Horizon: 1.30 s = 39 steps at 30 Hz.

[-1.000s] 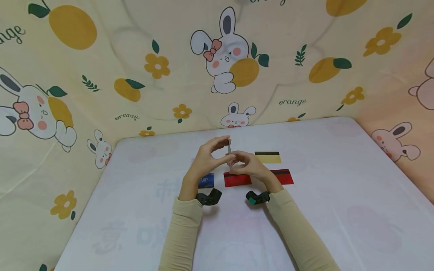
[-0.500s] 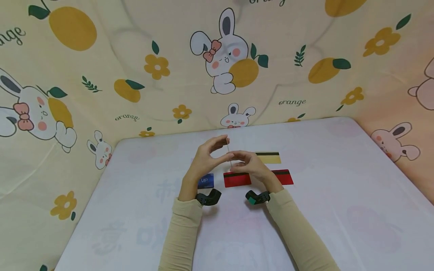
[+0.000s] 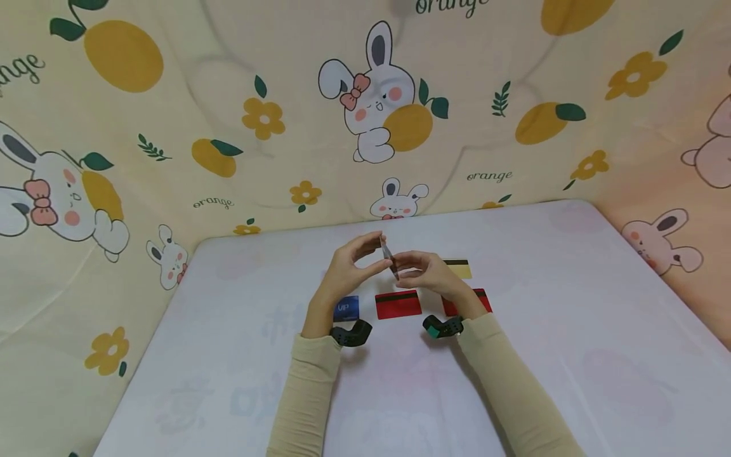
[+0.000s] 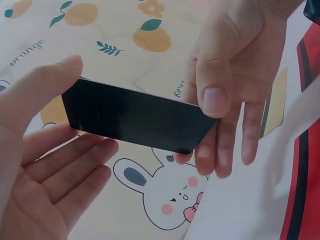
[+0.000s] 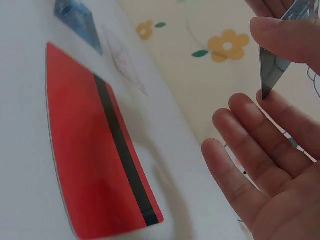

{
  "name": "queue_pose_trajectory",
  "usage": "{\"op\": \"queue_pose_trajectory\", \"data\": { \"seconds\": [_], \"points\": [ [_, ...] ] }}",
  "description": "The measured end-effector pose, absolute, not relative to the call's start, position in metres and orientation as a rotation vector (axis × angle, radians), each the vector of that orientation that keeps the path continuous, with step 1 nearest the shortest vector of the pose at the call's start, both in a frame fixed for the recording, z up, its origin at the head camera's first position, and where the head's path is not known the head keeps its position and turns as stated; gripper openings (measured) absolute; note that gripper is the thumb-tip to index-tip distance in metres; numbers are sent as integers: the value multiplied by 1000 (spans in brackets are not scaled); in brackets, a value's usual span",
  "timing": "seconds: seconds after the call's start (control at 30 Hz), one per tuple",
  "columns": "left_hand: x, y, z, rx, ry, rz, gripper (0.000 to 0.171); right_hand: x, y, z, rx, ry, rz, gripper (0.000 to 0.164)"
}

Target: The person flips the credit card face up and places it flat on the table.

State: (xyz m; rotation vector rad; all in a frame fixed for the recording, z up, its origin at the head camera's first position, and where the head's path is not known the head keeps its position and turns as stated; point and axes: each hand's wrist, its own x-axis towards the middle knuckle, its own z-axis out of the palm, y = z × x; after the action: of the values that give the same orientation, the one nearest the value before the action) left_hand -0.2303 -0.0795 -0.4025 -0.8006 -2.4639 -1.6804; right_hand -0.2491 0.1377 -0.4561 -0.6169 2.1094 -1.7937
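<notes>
A dark card [image 4: 135,115] is held tilted above the table between both hands. My left hand [image 3: 348,266] pinches one end by its edges, thumb on one edge and fingertips on the opposite one. At the other end, my right hand [image 3: 425,273] has its thumb over a corner and its index fingertip behind, pinching the card. The right hand's other fingers spread loosely in the right wrist view. That view shows the card [image 5: 274,75] as grey and glossy. Under the hands lies a red card [image 3: 398,304] with a black stripe.
On the white table [image 3: 240,393], a blue VIP card [image 3: 346,308] lies to the left. Behind the right wrist are a second red card [image 3: 482,299] and a gold card [image 3: 461,269], partly covered. A pale, see-through card [image 5: 125,62] lies beside the blue one. Patterned cloth [image 3: 263,178] hangs behind.
The card has turned from nearly edge-on to a slant, showing a dark face. My right hand has shifted slightly right, uncovering more of the middle red card. The head view tilts up slightly.
</notes>
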Motion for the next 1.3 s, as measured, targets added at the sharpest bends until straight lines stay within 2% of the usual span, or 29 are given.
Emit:
{"op": "queue_pose_trajectory", "data": {
  "seconds": [0.8, 1.3],
  "points": [
    [-241, -87, -405, -823, -2584, -1538, 59, -259, 150, -447, -650, 2347, -1606, 56],
    [-242, -92, -417, -757, -2649, -1533, 60, -261, 156, -446, -550, 2387, -1544, 57]
  ]
}}
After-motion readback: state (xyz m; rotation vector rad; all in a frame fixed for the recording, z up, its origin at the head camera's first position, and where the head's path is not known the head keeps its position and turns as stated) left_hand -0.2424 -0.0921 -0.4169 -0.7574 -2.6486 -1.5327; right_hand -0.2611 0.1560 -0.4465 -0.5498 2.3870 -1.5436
